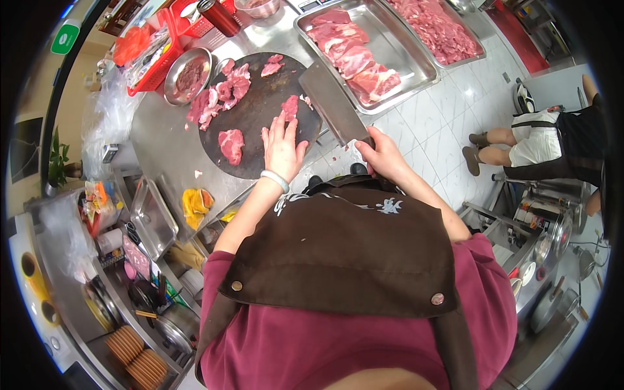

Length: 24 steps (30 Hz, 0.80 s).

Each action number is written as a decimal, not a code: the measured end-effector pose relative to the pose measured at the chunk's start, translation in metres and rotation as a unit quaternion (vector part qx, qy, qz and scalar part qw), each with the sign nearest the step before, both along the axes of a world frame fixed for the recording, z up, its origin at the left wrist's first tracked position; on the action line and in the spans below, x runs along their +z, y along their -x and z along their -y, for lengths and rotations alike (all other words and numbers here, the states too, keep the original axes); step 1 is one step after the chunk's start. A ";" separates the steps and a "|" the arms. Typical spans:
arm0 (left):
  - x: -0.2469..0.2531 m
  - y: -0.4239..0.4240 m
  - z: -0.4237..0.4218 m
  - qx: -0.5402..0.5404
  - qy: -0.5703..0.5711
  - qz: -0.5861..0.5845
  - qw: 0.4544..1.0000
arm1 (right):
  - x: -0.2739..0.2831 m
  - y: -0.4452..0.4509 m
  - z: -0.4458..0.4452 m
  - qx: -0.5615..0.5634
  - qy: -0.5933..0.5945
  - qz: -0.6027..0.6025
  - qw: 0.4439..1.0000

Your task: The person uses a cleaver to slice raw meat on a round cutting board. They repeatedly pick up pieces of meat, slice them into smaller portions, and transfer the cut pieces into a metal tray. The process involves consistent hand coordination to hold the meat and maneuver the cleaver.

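My left hand lies flat, palm down, over a round dark chopping board. Its fingertips touch the near end of a small piece of raw red meat. In my right hand is the handle of a broad-bladed cleaver. The blade slants up and left, with its far end over the board's right edge. Another lump of meat rests on the board left of my left hand. Several trimmed meat pieces lie along its far left side, and smaller bits at the back.
Beyond the cleaver, a steel tray holds large meat slabs; another holds cut meat. A metal bowl of meat stands beside a red plastic basket. A yellow cloth lies at the table's near edge. Another person stands at right.
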<state>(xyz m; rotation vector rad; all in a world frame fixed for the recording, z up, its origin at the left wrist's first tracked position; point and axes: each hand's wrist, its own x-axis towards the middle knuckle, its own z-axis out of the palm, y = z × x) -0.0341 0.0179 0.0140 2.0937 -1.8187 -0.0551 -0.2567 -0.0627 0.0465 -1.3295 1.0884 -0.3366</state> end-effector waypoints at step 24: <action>-0.017 -0.068 -0.018 0.172 0.017 0.019 0.985 | 0.021 -0.024 -0.016 0.318 0.395 -0.216 0.834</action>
